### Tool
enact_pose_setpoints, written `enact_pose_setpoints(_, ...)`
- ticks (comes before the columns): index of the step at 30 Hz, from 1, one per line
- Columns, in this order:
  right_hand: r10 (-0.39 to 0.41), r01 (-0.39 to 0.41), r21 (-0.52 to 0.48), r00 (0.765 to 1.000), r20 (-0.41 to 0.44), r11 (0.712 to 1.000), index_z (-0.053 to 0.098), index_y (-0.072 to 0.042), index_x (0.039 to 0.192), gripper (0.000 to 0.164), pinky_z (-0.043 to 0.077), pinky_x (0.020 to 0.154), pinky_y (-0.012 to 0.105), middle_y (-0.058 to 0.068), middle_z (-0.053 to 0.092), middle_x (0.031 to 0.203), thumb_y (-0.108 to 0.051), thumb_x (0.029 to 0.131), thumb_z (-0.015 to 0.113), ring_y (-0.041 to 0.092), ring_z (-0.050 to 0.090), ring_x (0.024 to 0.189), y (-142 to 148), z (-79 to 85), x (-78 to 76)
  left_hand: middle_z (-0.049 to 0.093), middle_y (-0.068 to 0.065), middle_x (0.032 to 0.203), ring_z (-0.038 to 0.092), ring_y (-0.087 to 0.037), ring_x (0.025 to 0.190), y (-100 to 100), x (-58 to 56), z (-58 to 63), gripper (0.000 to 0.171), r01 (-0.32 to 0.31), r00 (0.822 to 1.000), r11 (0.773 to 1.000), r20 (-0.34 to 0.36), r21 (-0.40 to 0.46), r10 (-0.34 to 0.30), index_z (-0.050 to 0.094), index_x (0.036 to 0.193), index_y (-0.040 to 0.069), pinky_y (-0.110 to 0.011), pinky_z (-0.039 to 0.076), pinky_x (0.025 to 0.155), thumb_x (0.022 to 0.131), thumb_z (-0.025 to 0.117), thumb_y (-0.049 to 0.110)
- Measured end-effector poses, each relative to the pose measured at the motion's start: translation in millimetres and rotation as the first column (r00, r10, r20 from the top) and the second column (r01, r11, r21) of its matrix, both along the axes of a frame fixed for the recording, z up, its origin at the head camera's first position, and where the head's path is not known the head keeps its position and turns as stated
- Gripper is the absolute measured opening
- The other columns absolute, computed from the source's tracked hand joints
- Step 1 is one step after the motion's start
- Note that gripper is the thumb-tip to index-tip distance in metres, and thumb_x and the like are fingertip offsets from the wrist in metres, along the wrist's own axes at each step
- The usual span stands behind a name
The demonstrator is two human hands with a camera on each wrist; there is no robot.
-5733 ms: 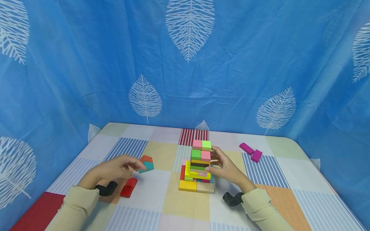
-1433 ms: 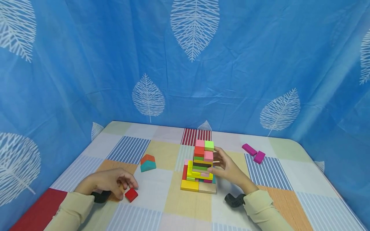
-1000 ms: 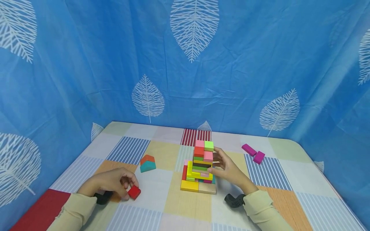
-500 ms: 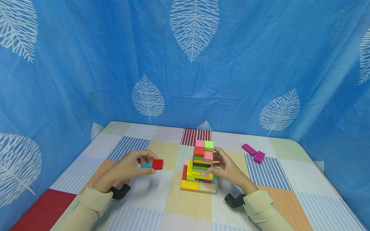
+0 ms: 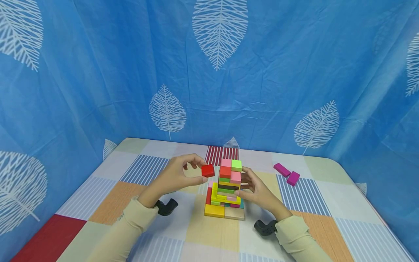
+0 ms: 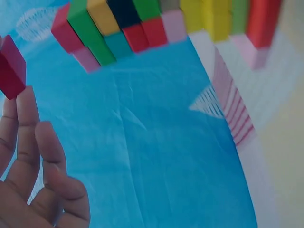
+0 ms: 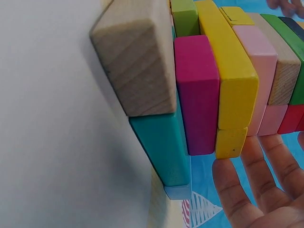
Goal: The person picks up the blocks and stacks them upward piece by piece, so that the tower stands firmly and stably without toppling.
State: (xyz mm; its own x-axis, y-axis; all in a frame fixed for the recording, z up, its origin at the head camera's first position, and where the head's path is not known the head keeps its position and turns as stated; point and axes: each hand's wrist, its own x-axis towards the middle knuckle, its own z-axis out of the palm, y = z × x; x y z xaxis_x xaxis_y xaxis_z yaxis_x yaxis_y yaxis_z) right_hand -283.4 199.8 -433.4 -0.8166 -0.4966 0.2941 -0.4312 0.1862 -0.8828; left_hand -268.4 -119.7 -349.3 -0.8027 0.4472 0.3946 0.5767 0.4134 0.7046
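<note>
My left hand [image 5: 181,174] pinches a small red block [image 5: 207,170] between thumb and fingertips, in the air just left of the tower's upper layers. In the left wrist view this red block [image 6: 12,71] sits at the fingertips, apart from the tower. The tower [image 5: 223,200] is built of colourful wooden blocks, wide at the base and narrow above, with pink and lime blocks on top. My right hand [image 5: 256,187] holds its right side, thumb at the front and fingers farther back. In the right wrist view, the fingers [image 7: 259,175] lie right at the tower's blocks.
Two magenta blocks [image 5: 282,170] lie at the back right of the table. A patchwork-print cloth [image 5: 209,233] covers the tabletop. Behind it hangs a blue curtain [image 5: 262,91] with white leaves. Each wrist bears a black device [image 5: 265,227].
A red block has joined the tower's upper left. Afterwards my left hand picked the other red block off the table and carried it right and up beside the tower. The right hand stays put.
</note>
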Motion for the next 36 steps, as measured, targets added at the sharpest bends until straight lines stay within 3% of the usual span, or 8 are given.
enact_pose_setpoints(9, -0.004, 0.004, 0.007, 1.000, 0.008, 1.000, 0.034, 0.004, 0.162, 0.077, 0.052, 0.105, 0.025, 0.029, 0.057, 0.145, -0.012, 0.099, 0.076, 0.046, 0.059, 0.129, 0.2, -0.1, -0.2, 0.066, 0.002, 0.100, 0.056, -0.018, 0.097, 38.0, -9.6, 7.6, 0.037, 0.063, 0.997, 0.998, -0.051, 0.002, -0.063, 0.077, 0.119, 0.009, -0.034, 0.051, 0.083, 0.087, 0.092, 0.021)
enact_pose_setpoints(19, -0.006, 0.006, 0.010, 1.000, 0.021, 1.000, 0.034, 0.002, 0.161, 0.076, 0.052, 0.105, 0.026, 0.027, 0.057, 0.146, -0.012, 0.099, 0.076, 0.042, 0.060, 0.130, 0.9, -0.7, -0.7, 0.070, 0.000, 0.109, 0.059, -0.021, 0.110, 68.1, -16.2, 6.7, 0.039, 0.039, 0.999, 0.995, -0.031, -0.096, -0.042, 0.079, 0.120, 0.012, -0.037, 0.054, 0.091, 0.087, 0.093, 0.025)
enact_pose_setpoints(25, 0.021, -0.021, -0.017, 1.000, -0.001, 1.000, 0.037, 0.004, 0.158, 0.071, 0.052, 0.106, 0.027, 0.028, 0.056, 0.148, -0.009, 0.100, 0.075, 0.048, 0.058, 0.133, 1.7, -2.0, -2.2, 0.071, -0.001, 0.110, 0.060, -0.022, 0.112, 76.5, -13.9, 5.0, 0.037, 0.009, 0.999, 0.991, -0.041, -0.133, -0.015, 0.080, 0.119, 0.014, -0.046, 0.056, 0.096, 0.086, 0.093, 0.025)
enact_pose_setpoints(36, 0.016, -0.016, -0.007, 1.000, -0.005, 1.000, 0.035, 0.003, 0.161, 0.074, 0.052, 0.106, 0.026, 0.028, 0.056, 0.149, -0.009, 0.100, 0.075, 0.048, 0.058, 0.133, 2.1, -1.9, -2.5, 0.071, -0.001, 0.108, 0.060, -0.021, 0.110, 79.3, -12.0, 0.5, 0.033, -0.025, 0.997, 0.987, -0.075, -0.159, 0.013, 0.080, 0.116, 0.013, -0.039, 0.056, 0.093, 0.086, 0.093, 0.021)
